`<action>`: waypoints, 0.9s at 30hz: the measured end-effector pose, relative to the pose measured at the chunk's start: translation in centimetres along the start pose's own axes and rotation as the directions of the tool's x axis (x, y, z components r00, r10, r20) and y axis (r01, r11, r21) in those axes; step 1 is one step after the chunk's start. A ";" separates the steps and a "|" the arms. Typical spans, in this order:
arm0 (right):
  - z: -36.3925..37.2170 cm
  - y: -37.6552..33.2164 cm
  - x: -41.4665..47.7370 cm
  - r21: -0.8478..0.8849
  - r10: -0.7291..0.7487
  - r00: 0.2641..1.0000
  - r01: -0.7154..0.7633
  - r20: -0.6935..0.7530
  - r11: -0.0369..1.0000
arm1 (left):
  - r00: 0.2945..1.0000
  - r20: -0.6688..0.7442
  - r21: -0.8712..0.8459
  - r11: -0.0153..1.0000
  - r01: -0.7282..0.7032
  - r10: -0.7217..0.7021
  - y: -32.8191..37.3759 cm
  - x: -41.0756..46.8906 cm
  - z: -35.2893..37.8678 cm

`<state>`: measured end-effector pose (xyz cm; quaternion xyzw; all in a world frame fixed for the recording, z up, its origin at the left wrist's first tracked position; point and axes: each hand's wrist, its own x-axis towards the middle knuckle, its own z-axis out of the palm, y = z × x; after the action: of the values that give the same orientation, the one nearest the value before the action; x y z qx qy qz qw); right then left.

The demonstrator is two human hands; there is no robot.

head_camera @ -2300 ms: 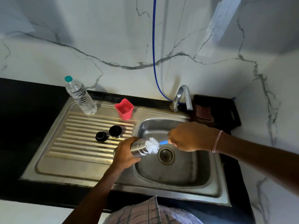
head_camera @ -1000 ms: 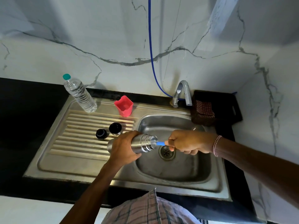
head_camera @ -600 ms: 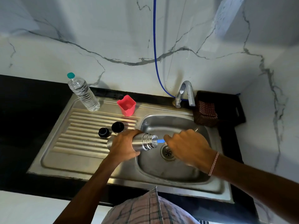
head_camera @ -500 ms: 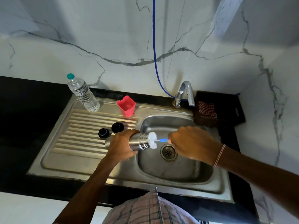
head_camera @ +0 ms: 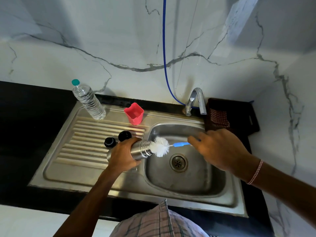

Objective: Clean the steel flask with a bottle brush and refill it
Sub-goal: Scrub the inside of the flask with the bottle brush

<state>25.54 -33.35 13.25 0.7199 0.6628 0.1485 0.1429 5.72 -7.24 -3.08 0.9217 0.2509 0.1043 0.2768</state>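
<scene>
The left hand (head_camera: 122,155) is wrapped round the flask (head_camera: 139,149), holding it on its side over the sink's left edge, mouth toward the basin. The right hand (head_camera: 220,151) closes on the blue handle of the brush (head_camera: 160,147) — its white bristle head sits at the flask's mouth, nearly all outside. Below them is the drain (head_camera: 178,162) of the sink (head_camera: 171,197). Just behind the left hand two black caps (head_camera: 110,141) stand on the ribbed drainboard (head_camera: 82,151). Further back are a red cup (head_camera: 134,115) and a clear bottle (head_camera: 89,100). The tap (head_camera: 196,100) arches over the far rim, a blue hose (head_camera: 164,57) rising behind it — a dark basket (head_camera: 222,115) sits to its right on the black tabletop (head_camera: 34,120).
</scene>
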 end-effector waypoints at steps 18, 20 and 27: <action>-2.2 2.4 0.5 0.349 0.072 0.911 -0.227 0.406 0.909 | 0.999 -0.001 0.028 0.999 -0.036 0.036 -0.6 -0.3 0.0; -2.0 1.2 0.3 0.046 0.064 0.993 -0.069 0.101 0.997 | 1.000 -0.012 0.007 1.000 0.029 -0.029 -0.6 -0.5 0.1; -1.6 0.1 -0.1 0.136 0.072 0.992 -0.086 0.101 0.987 | 0.999 -0.035 0.003 0.999 0.038 -0.038 0.1 -0.4 0.1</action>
<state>24.96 -33.40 14.72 0.7601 0.6350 0.0725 0.1176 5.50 -7.57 -3.15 0.9153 0.2734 0.1144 0.2726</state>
